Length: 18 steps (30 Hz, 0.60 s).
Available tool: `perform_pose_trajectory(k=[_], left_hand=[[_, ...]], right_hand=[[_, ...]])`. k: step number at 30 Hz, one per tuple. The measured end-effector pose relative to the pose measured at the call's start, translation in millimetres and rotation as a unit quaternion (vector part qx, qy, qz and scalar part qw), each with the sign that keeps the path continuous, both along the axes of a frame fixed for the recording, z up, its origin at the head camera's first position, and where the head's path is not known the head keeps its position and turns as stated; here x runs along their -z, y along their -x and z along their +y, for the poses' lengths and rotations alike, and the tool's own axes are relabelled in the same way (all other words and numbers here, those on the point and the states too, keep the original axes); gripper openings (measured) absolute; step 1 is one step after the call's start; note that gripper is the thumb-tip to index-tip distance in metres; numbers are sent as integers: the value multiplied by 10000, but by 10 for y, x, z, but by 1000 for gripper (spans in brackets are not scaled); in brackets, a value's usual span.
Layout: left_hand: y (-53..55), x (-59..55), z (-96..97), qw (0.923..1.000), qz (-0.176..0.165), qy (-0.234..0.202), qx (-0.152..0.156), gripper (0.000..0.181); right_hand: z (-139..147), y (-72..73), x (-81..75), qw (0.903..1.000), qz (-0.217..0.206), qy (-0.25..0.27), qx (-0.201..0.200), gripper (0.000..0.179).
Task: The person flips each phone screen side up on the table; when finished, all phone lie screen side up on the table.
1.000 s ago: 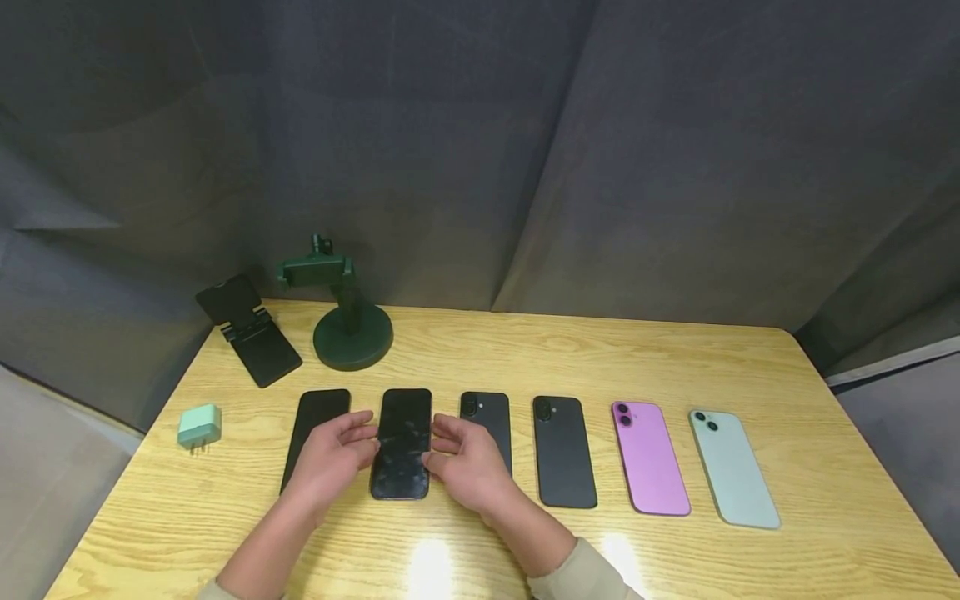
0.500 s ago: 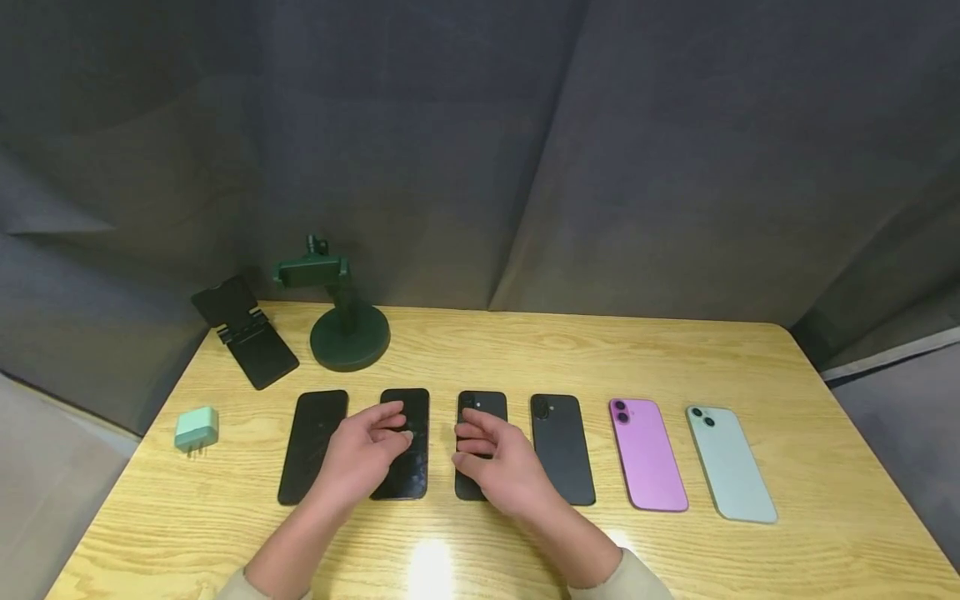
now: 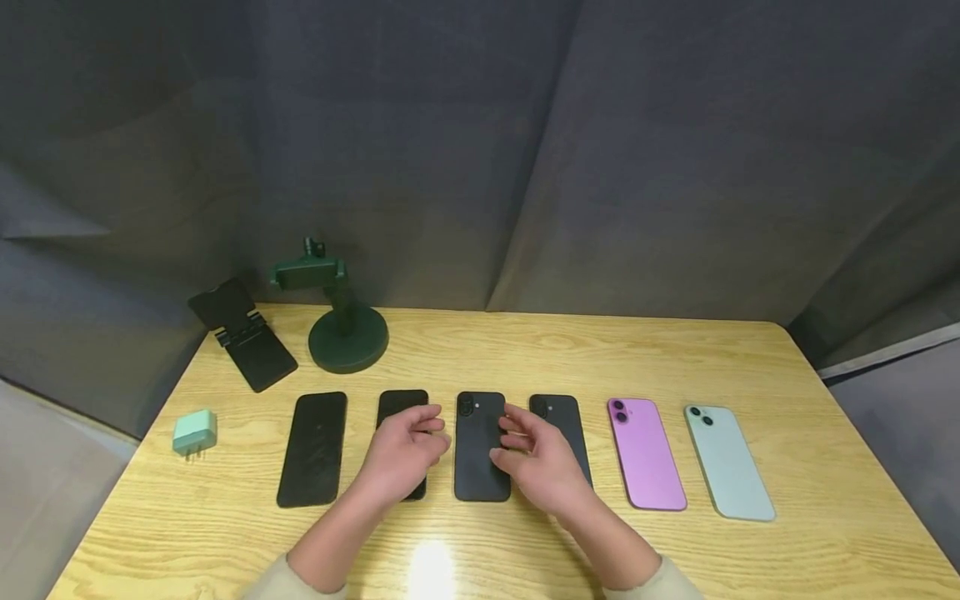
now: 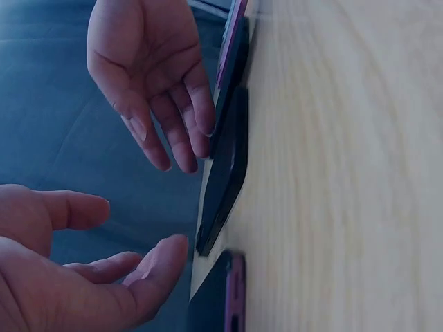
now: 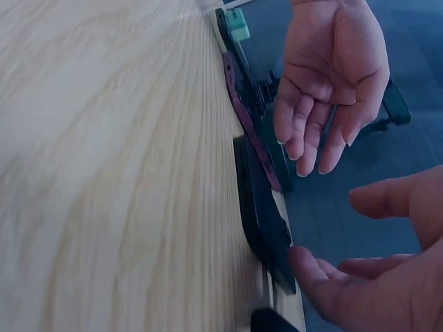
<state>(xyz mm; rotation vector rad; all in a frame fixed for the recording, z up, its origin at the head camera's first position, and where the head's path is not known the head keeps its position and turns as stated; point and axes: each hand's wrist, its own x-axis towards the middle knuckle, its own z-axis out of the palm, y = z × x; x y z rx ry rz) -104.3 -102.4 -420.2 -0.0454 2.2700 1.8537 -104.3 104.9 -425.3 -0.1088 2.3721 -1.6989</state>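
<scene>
The left hand (image 3: pixel 402 451) and right hand (image 3: pixel 551 468), loose-fingered and gripping nothing, flank the third phone (image 3: pixel 477 454) from the left, lying camera side up on the table (image 3: pixel 585 354) in a row of six (image 3: pixel 566 423) already laid out, none yet lifted or on the green stand (image 3: pixel 348 340).

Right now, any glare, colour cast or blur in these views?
Head: white glare on the table near the bottom edge, the phone between the hands free of it, backdrop cloth dim. Left wrist: bluish cast, wood grain soft, right hand dim. Right wrist: similar bluish cast, grain soft toward the left edge, left hand dim.
</scene>
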Motion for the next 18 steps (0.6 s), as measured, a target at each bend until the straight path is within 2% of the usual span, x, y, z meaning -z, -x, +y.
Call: perform_pose_trajectory(k=[7, 12, 18], left_hand=[[-13, 44, 186, 9993, -199, 293, 119, 53], [-49, 58, 293, 9981, -355, 498, -121, 60], [-66, 60, 397, 9970, -341, 579, -387, 68]], right_hand=[[97, -13, 47, 9998, -16, -178, 72, 67], [101, -27, 90, 9995, 115, -225, 196, 66], [34, -58, 94, 9980, 183, -412, 444, 61]])
